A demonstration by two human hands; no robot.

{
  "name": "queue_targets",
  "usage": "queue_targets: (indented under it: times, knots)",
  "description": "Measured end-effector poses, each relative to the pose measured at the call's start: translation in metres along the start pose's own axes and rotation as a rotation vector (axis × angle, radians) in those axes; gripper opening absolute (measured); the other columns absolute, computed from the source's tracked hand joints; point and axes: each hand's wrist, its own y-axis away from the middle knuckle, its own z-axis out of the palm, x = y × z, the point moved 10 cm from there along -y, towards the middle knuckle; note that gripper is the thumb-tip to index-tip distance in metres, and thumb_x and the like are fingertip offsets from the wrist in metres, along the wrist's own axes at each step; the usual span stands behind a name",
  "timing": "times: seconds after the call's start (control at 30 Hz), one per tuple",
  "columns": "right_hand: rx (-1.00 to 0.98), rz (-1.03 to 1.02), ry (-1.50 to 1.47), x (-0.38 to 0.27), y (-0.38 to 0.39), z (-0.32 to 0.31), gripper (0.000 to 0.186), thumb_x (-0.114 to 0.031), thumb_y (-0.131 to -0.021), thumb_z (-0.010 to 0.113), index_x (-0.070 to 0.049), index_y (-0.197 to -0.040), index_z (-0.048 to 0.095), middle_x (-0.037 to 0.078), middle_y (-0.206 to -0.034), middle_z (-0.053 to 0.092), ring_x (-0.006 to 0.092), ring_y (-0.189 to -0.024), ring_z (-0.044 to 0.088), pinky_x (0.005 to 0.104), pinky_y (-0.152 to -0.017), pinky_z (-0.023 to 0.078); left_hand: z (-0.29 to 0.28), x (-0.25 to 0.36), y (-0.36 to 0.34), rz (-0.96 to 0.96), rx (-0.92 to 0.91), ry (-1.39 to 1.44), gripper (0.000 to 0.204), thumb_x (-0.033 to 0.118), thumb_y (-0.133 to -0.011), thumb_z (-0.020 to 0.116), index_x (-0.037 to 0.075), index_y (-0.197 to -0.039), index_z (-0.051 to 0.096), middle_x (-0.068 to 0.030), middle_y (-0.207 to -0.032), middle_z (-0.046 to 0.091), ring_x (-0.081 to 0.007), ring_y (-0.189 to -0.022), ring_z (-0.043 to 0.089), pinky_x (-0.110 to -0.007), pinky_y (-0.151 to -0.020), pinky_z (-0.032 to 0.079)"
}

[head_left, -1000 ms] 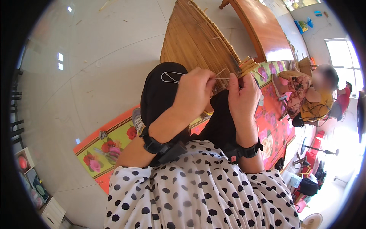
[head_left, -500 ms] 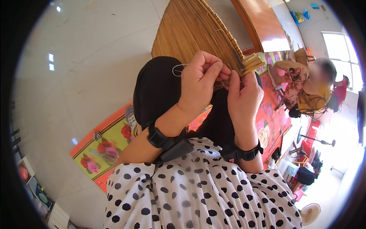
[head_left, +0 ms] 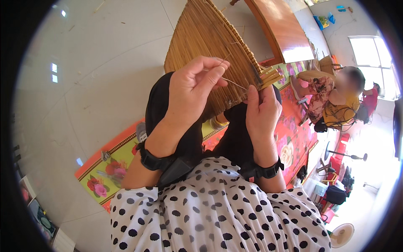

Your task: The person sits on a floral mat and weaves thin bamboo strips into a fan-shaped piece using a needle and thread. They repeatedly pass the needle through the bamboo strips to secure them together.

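Observation:
A brown panel of close-laid straw-like strips (head_left: 197,38) slants across my knees, with a braided edge along its right side. My left hand (head_left: 189,86) is raised over the panel, thumb and forefinger pinching a thin pale strand (head_left: 236,84). Pulled straight, that strand runs down to the panel's near right corner. There my right hand (head_left: 263,111) grips the corner, thumb on top and the other fingers mostly hidden beneath. Beside its fingertips, several pale strip ends (head_left: 272,77) jut out past the edge.
Beyond the panel stands a glossy wooden bench or low table (head_left: 283,31). A flowered red mat (head_left: 289,126) lies under my feet. To the right sits another person (head_left: 336,96) in a yellow and floral outfit. A fan (head_left: 342,235) is at the lower right.
My left hand has moved left, away from my right hand, drawing the strand out between them. My right hand stays at the corner. The white loop near my left hand no longer shows.

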Motion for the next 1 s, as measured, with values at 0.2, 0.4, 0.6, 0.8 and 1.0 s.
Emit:
queue_targets:
  times: [0.2,0.4,0.6,0.8,1.0]
  knots:
    - [-0.038,0.072,-0.023,-0.009,0.002,0.003,0.026,-0.016,-0.095,0.072,0.0,-0.089,0.053,0.016,-0.076,0.068,0.0324,-0.067,0.07,0.0395,-0.061,0.053,0.012,-0.012,0.0,-0.175,-0.076,0.223,0.015,0.016,-0.107,0.058,0.001,-0.108,0.062,-0.0099,-0.111,0.074,-0.0142,-0.095,0.072,-0.026,-0.084,0.056]
    - [-0.016,0.08,-0.298,-0.005,0.016,0.008,0.027,-0.01,-0.087,0.08,0.002,-0.092,0.056,0.016,-0.086,0.074,0.0238,-0.079,0.077,0.0317,-0.074,0.06,0.026,-0.016,-0.015,-0.089,-0.117,0.163,0.014,0.013,-0.106,0.06,0.0,-0.107,0.062,-0.0102,-0.114,0.073,-0.0145,-0.104,0.069,-0.026,-0.09,0.054]
    - [-0.001,0.115,-0.1,0.008,0.016,0.007,0.024,-0.01,-0.088,0.08,0.0,-0.092,0.058,0.013,-0.082,0.073,0.0236,-0.074,0.075,0.0298,-0.071,0.059,0.029,-0.011,-0.013,-0.058,-0.175,0.009,0.012,0.009,-0.103,0.064,-0.002,-0.109,0.065,-0.0103,-0.117,0.071,-0.0166,-0.107,0.069,-0.029,-0.095,0.054]
    - [0.107,0.205,-0.228,0.012,0.024,0.003,0.021,-0.008,-0.088,0.08,0.001,-0.103,0.069,0.009,-0.085,0.076,0.011,-0.073,0.071,0.0258,-0.07,0.057,0.013,0.028,0.004,0.165,-0.143,-0.603,0.018,0.0,-0.091,0.075,0.001,-0.109,0.074,-0.003,-0.083,0.061,-0.0096,-0.075,0.059,-0.026,-0.068,0.05]
    - [0.142,0.242,-0.315,0.017,0.028,0.007,0.019,-0.007,-0.088,0.082,0.002,-0.1,0.071,0.004,-0.082,0.075,0.0041,-0.072,0.066,0.0219,-0.068,0.054,0.025,0.043,0.023,0.313,-0.185,-0.782,0.019,-0.001,-0.084,0.078,0.004,-0.102,0.073,-0.0069,-0.079,0.059,-0.0212,-0.064,0.061,-0.031,-0.058,0.049]
